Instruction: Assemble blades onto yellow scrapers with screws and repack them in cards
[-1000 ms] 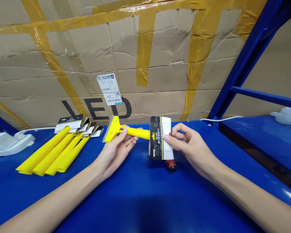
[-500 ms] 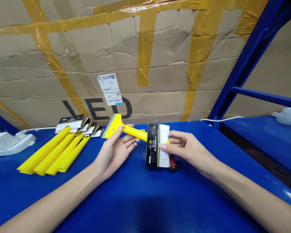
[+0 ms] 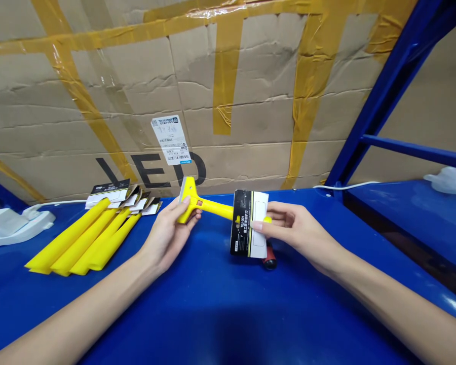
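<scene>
A yellow scraper [image 3: 216, 208] with a metal blade edge is held between my hands, above the blue surface. My left hand [image 3: 171, 228] pinches its wide head, the thumb on top and the fingers underneath. A black and white card [image 3: 249, 224] with printed text sits around the handle near its far end. My right hand [image 3: 289, 223] grips the card and the handle end, its thumb on the white part. Below the card, a red and black object [image 3: 269, 259] lies on the surface, mostly hidden by the card.
Several yellow scraper-like pieces with cards [image 3: 79, 235] lie at the left. A white power strip [image 3: 23, 228] is at the far left. Behind stands a taped cardboard box [image 3: 266, 101]. Blue shelf posts [image 3: 380, 96] rise at right, near a clear plastic bag [image 3: 448, 181]. The surface [image 3: 197, 314] is blue.
My left hand has shifted its grip from the neck to the scraper's head. The head has turned and moved slightly right. My right hand keeps its hold on the card end.
</scene>
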Demonstrator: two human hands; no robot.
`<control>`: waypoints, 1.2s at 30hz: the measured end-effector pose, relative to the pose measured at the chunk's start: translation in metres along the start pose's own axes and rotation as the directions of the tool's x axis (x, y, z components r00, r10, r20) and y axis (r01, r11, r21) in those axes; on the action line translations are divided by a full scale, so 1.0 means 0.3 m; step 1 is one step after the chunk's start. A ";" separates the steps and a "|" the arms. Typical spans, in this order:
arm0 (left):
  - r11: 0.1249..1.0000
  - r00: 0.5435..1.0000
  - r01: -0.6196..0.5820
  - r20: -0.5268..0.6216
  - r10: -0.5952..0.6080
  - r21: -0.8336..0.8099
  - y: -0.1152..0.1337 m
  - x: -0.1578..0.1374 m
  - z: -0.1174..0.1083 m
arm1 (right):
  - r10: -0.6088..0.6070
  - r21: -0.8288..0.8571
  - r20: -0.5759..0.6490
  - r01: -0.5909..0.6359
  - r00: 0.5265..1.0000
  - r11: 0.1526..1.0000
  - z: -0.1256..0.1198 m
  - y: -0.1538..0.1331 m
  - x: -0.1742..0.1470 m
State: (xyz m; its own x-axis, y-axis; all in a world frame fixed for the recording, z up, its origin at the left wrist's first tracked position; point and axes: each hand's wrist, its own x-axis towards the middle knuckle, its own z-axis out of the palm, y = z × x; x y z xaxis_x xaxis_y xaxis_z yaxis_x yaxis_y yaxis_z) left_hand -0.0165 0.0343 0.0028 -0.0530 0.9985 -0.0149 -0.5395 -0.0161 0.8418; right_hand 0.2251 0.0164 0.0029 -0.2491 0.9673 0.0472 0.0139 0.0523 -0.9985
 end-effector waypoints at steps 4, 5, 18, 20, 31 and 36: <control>0.995 0.999 -0.038 0.017 0.037 0.097 -0.002 -0.005 -0.003 | 0.025 0.024 0.043 -0.026 0.999 0.999 0.003 -0.002 -0.003; 0.993 0.999 -0.041 0.008 0.041 0.114 -0.002 -0.005 -0.003 | 0.023 0.019 0.046 -0.024 0.999 1.000 0.002 -0.002 -0.004; 0.938 0.986 -0.146 0.125 0.111 0.314 -0.018 -0.020 -0.004 | -0.032 -0.079 0.035 0.035 0.999 0.996 0.003 0.012 -0.004; 0.924 0.985 -0.160 0.112 0.129 0.348 -0.020 -0.021 -0.007 | -0.024 -0.054 0.041 0.026 0.999 0.998 0.006 0.005 -0.007; 0.908 0.989 -0.141 0.087 0.116 0.394 -0.029 -0.021 -0.010 | 0.088 0.062 0.158 -0.099 0.983 0.993 0.001 -0.009 -0.018; 0.904 0.983 -0.133 0.168 0.069 0.407 -0.034 -0.033 -0.007 | 0.096 0.110 0.174 -0.116 0.980 0.987 0.007 -0.004 -0.018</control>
State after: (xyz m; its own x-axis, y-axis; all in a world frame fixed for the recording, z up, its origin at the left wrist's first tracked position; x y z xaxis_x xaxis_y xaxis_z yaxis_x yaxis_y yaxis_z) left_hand -0.0123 0.0246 -0.0068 0.0522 0.9896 0.1343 -0.1383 -0.1261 0.9823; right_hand 0.2244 0.0106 0.0040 -0.4115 0.9098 -0.0540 -0.0643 -0.0881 -0.9940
